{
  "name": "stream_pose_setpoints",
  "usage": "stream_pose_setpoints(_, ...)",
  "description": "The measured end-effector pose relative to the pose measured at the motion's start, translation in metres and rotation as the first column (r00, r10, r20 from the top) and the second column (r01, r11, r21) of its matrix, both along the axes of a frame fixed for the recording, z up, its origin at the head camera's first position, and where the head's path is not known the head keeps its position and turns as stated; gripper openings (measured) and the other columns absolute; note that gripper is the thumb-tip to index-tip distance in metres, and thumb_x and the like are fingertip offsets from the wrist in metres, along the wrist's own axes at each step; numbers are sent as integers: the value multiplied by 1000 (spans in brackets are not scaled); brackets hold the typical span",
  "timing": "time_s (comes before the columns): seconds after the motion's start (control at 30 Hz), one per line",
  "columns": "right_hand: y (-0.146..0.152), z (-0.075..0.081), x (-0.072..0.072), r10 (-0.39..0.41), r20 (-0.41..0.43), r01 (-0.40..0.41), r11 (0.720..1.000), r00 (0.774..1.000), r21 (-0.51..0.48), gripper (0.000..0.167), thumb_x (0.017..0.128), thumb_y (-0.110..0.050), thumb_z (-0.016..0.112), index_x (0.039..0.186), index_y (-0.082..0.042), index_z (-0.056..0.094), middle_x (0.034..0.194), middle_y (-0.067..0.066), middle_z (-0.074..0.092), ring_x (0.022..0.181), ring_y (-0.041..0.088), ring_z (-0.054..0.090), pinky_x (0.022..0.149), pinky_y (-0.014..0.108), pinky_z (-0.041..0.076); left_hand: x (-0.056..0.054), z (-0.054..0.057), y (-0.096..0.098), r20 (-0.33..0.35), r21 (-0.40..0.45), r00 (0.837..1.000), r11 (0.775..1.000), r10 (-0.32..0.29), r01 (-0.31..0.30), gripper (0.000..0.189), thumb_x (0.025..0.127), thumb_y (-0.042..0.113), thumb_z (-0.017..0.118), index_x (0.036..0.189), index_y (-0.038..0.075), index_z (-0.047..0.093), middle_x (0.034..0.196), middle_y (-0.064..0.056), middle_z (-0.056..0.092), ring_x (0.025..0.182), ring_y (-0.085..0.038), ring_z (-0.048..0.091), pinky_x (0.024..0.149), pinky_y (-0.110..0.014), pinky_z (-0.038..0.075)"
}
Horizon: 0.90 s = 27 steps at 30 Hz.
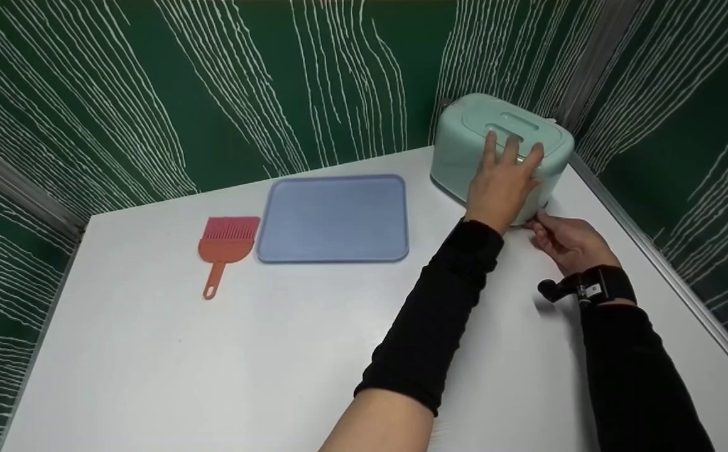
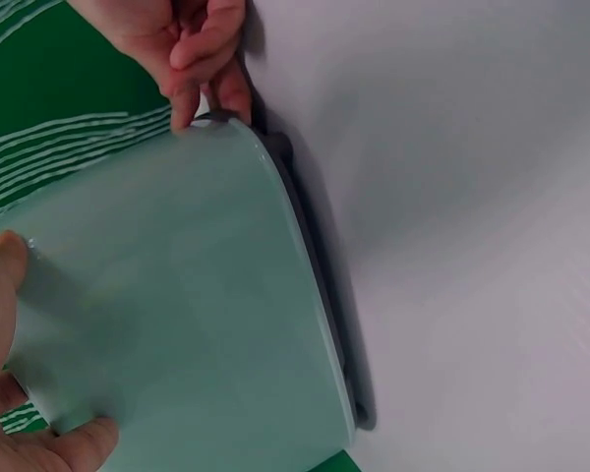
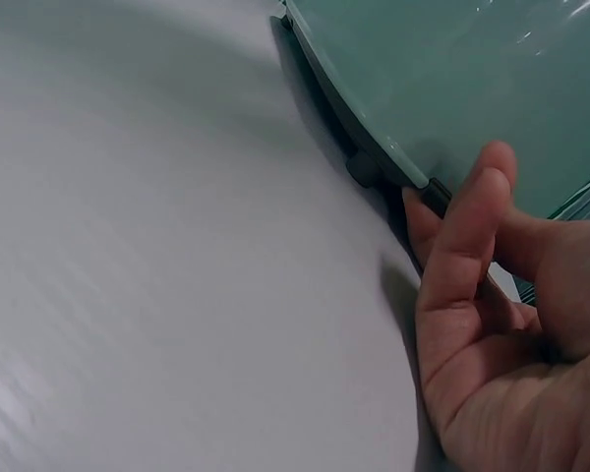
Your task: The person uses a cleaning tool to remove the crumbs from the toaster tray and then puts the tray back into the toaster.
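Note:
A mint-green two-slot toaster point(image 1: 458, 150) stands on the table at the back right, its dark base close to the tabletop. My left hand point(image 1: 502, 185) holds it from above, fingers spread over the top beside the slots. In the left wrist view, fingertips point(image 2: 93, 442) press its pale green side. My right hand point(image 1: 568, 242) is low at the toaster's near right end. There, thumb and fingers pinch a small dark tab point(image 3: 437, 197) at the base edge. The right fingers partly hide the tab, so its full shape cannot be seen.
A blue-grey rectangular tray point(image 1: 335, 220) lies left of the toaster. Beside it is an orange-handled brush point(image 1: 225, 250) with pink bristles. Green walls with white wavy lines enclose the back and sides of the white table point(image 1: 263, 364); the right wall stands close to the toaster.

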State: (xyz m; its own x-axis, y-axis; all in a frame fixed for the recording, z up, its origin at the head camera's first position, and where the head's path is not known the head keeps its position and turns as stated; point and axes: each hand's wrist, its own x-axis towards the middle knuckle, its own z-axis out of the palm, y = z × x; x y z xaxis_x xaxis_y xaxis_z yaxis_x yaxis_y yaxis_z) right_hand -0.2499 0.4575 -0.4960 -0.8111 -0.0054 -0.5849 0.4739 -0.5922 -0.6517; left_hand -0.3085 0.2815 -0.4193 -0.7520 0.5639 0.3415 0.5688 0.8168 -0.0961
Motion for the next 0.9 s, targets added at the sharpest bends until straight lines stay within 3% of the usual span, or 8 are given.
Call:
stream_pose_setpoints(0.2, 0, -1, 3, -49, -6, 48, 996, 999, -75, 13, 103, -15, 72, 106, -6, 81, 91, 4, 79, 77, 7, 73, 72, 16, 60, 1, 0, -1, 3, -1, 1000, 1000, 9, -9, 55, 110, 56, 49, 161, 39, 42, 167, 0, 45, 164, -32, 31, 134, -32, 26)
stream_pose_setpoints(0.33, 0, -1, 4, -81, -10, 80, 994, 997, -71, 10, 101, -12, 74, 106, -7, 81, 92, 3, 79, 78, 6, 72, 74, 15, 60, 1, 0, -1, -5, -18, 1000, 1000, 14, -14, 55, 111, 56, 47, 163, 39, 40, 167, -1, 45, 164, -32, 31, 134, -32, 25)
stream_pose_setpoints(0.9, 3, 0, 2, -25, -17, 25, 999, 1000, -29, 12, 103, -12, 72, 105, -5, 81, 94, 8, 79, 68, 7, 68, 63, 17, 58, 3, 1, -1, -3, -1, 1000, 1000, -1, 1, 55, 110, 56, 48, 162, 38, 41, 167, -2, 46, 163, -32, 32, 136, -36, 21)
